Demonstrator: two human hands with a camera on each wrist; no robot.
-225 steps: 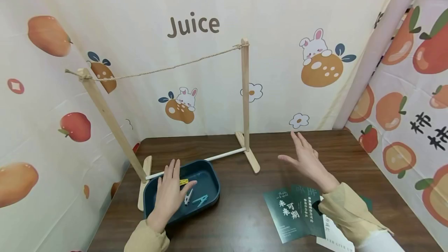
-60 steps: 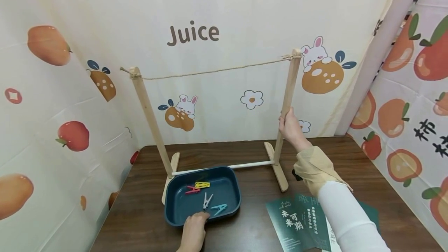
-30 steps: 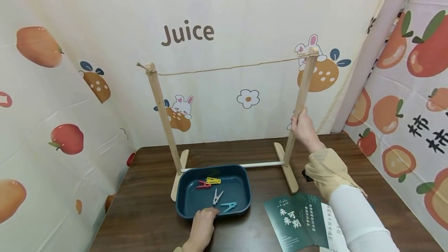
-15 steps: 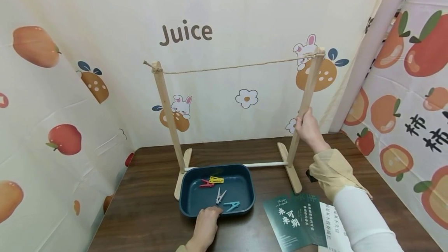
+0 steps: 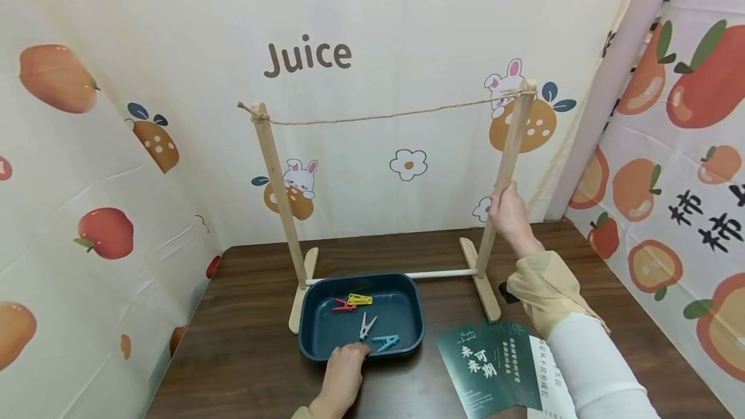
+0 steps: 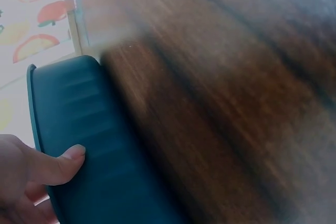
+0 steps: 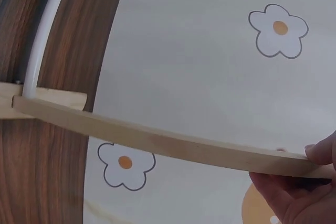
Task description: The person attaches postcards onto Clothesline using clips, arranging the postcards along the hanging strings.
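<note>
My left hand (image 5: 342, 370) pinches the near rim of a dark blue plastic basin (image 5: 317, 341); in the left wrist view the thumb (image 6: 71, 163) presses the outer wall. Inside lie a yellow clothespin (image 5: 361, 299), a red clothespin (image 5: 343, 305), a white clothespin (image 5: 366, 327) and a light blue clothespin (image 5: 387, 341). With my right hand (image 5: 511, 217) I grip the right post (image 5: 512, 141) of a wooden drying rack, below mid-height. A twine line (image 5: 378, 116) runs from there to the left post (image 5: 276, 180).
Dark green printed cards (image 5: 471, 374) and a white card (image 5: 553, 386) overlap at the front right, partly under my right forearm. A white bar (image 5: 442, 274) joins the rack's wooden feet (image 5: 487, 299) behind the basin. Printed curtains (image 5: 372, 212) enclose the brown table (image 5: 244, 354).
Both hands first hovered with fingers spread. Since then they have taken hold of the post and basin, and rack and basin have shifted right together. Over the last half second little has changed.
</note>
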